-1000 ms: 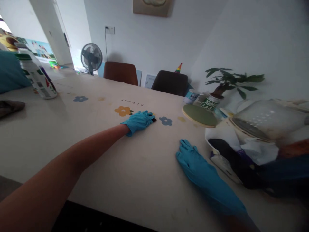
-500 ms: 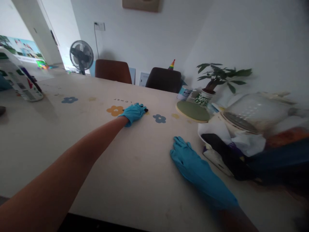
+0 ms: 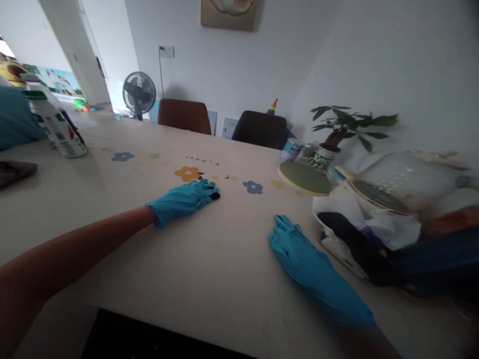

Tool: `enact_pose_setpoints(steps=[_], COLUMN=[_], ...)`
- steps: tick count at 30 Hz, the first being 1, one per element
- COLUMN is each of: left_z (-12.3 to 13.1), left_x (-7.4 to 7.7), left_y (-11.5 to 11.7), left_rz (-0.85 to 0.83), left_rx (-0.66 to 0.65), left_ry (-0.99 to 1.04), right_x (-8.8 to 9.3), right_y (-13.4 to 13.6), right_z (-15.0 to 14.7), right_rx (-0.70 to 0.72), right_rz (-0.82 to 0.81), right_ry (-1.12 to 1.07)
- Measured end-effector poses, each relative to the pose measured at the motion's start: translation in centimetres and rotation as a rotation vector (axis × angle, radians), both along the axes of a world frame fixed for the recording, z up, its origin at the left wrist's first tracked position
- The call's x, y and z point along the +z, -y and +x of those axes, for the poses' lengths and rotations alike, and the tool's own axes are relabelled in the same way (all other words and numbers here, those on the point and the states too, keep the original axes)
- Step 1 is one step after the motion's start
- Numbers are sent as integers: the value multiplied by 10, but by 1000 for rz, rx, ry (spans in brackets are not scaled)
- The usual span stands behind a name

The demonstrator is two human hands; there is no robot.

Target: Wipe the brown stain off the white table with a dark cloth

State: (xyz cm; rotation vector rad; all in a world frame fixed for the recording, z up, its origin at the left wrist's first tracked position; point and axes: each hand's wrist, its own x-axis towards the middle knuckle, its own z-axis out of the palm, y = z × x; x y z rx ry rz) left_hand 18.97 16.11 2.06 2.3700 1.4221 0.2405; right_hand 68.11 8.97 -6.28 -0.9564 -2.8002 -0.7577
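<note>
A: Where are the hands?

B: Both wear blue gloves and lie on a pale table (image 3: 209, 279) printed with flowers. The left hand (image 3: 183, 199) reaches out, palm down, its fingers laid together over a small dark thing (image 3: 215, 196) that peeks out at the fingertips, just this side of the orange flower print (image 3: 188, 173). I cannot tell whether it is gripped or only pressed down.

A: And the right?

B: The right hand (image 3: 299, 249) rests flat, fingers spread, holding nothing, beside a heap of bags (image 3: 374, 234). Farther back sit a round green mat (image 3: 305, 177) and a potted plant (image 3: 337, 132); a white bottle (image 3: 56, 127) stands far left.
</note>
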Motion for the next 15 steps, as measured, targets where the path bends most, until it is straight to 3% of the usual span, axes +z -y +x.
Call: enact_pose_setpoints(steps=[4,7,11,15], left_z=[-20,-23,-20,-20], left_x=[-3,-1,5,6], left_y=[30,41,38,19], left_rz=[-24,-44,-68,-6], left_rx=[-10,28,54,44], left_ry=[36,36,25,7], right_x=[5,3,1,-2], right_y=[2,3,1,-2], right_z=[1,2,5,8], right_rx=[-23,-58,-65,-41], right_rz=[-46,-85,-135,-124], right_ry=[58,50,17,-39])
